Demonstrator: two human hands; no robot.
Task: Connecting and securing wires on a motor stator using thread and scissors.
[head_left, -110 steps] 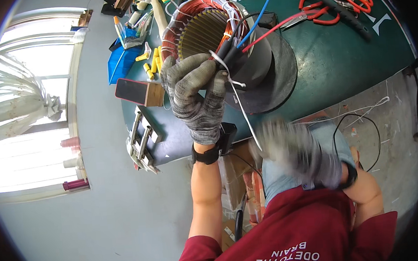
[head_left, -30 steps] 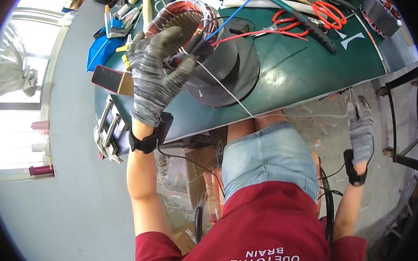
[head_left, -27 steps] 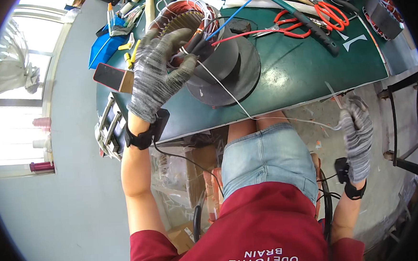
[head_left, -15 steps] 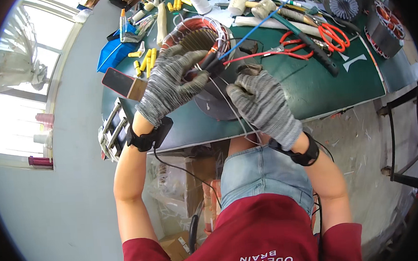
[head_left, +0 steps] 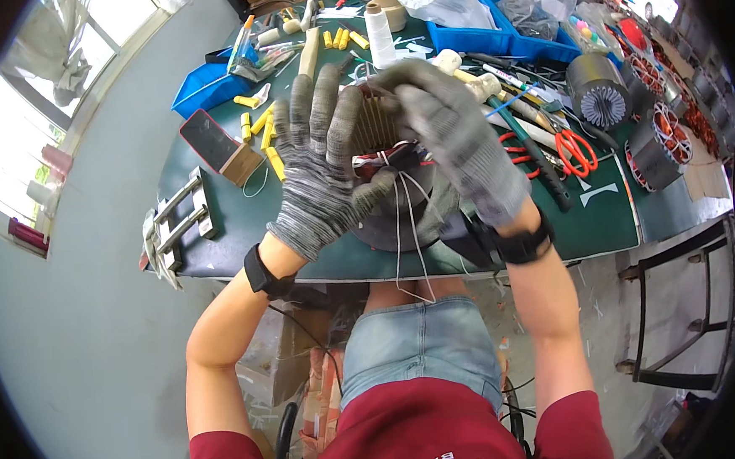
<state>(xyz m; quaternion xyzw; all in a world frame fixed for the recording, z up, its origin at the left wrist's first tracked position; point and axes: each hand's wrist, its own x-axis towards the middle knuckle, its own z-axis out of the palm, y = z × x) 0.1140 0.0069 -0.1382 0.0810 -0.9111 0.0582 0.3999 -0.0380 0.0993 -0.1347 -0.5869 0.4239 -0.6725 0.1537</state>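
A motor stator (head_left: pixel 374 126) with copper windings stands in front of me on a round grey base (head_left: pixel 385 235), largely hidden by my gloves. My left hand (head_left: pixel 317 161), in a grey striped glove, lies along its left side with the fingers stretched out and the thumb pointing across its front. Over its right side and top arches my right hand (head_left: pixel 458 131), gloved alike and smeared by motion; what its fingers do is unclear. A loop of white cord (head_left: pixel 398 228) hangs from the stator's front past the table edge.
Left of the stator lie yellow tubes (head_left: pixel 274 162), a phone (head_left: pixel 209 136) leaning on a wooden block and a metal frame (head_left: pixel 183 211). On the right are red-handled scissors (head_left: pixel 577 151), mallets, another stator (head_left: pixel 601 89) and blue bins (head_left: pixel 533 44). A white thread cone (head_left: pixel 379 37) stands behind.
My left hand has opened and spread against the stator. My right hand has risen from the front to its top right. The red and blue sleeves no longer stick out toward the right.
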